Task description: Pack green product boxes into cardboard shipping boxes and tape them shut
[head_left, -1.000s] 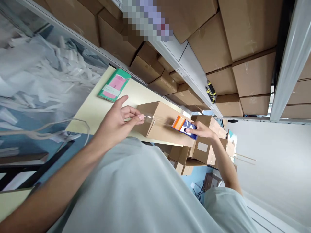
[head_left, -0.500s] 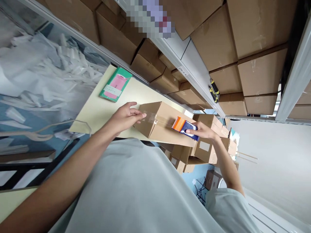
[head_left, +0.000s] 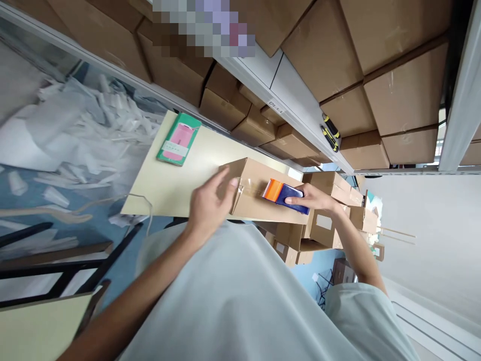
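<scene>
A brown cardboard box (head_left: 274,193) lies on the pale table, with clear tape across its near edge at the left end. My right hand (head_left: 308,196) is closed round an orange and blue tape dispenser (head_left: 285,194), which is over the box's broad side. At the left end of the box is my left hand (head_left: 211,203), slightly blurred, its thumb and fingers apart. The thumb tip is by the taped edge; whether it touches the box I cannot tell. Part of the box's left end is hidden behind this hand.
A green and pink packet (head_left: 179,139) lies on the table (head_left: 150,185). Shelves above hold many cartons (head_left: 319,50) and two yellow-black cutters (head_left: 330,133). More cartons (head_left: 323,223) stand to the right. White wrapping scraps (head_left: 86,130) heap at the left, near a cord (head_left: 112,198).
My left hand has moved right and slightly down, turning its fingers upward along the box's end. The dispenser is tilted differently and remains in my right hand. The view has shifted slightly.
</scene>
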A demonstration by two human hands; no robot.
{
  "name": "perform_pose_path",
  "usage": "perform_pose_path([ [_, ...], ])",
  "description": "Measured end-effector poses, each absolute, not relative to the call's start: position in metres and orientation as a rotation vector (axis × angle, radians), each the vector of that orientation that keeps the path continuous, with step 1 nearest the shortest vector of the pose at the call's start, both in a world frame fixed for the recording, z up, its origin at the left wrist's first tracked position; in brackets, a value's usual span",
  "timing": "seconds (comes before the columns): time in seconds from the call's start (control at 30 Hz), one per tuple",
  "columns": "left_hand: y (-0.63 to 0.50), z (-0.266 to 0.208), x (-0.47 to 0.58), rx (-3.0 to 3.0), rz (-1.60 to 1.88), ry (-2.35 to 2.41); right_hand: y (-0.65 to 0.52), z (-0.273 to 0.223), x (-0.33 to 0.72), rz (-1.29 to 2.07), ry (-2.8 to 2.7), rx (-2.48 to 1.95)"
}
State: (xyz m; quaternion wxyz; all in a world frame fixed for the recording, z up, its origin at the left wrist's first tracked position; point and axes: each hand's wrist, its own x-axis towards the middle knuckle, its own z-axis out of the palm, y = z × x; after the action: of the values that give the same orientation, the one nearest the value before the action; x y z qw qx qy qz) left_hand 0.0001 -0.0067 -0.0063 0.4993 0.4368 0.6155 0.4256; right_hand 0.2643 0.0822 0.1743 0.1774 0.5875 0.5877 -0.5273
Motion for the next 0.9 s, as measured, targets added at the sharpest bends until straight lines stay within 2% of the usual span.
perform_pose_path([
  [0.17,-0.017,0.001,0.037,1.375,0.986,1.330,0.085,0.170,0.270,-1.534,1.702,1.632],
  [0.33,-0.016,-0.009,0.037,1.324,0.975,1.323,0.092,0.169,0.273,-1.574,1.757,1.505],
  [0.57,-0.012,0.005,0.035,1.322,0.891,1.367,0.090,0.171,0.291,-1.731,1.743,1.354],
  [0.9,-0.010,0.015,0.027,1.339,0.743,1.467,0.068,0.183,0.415,-1.755,1.598,1.507],
])
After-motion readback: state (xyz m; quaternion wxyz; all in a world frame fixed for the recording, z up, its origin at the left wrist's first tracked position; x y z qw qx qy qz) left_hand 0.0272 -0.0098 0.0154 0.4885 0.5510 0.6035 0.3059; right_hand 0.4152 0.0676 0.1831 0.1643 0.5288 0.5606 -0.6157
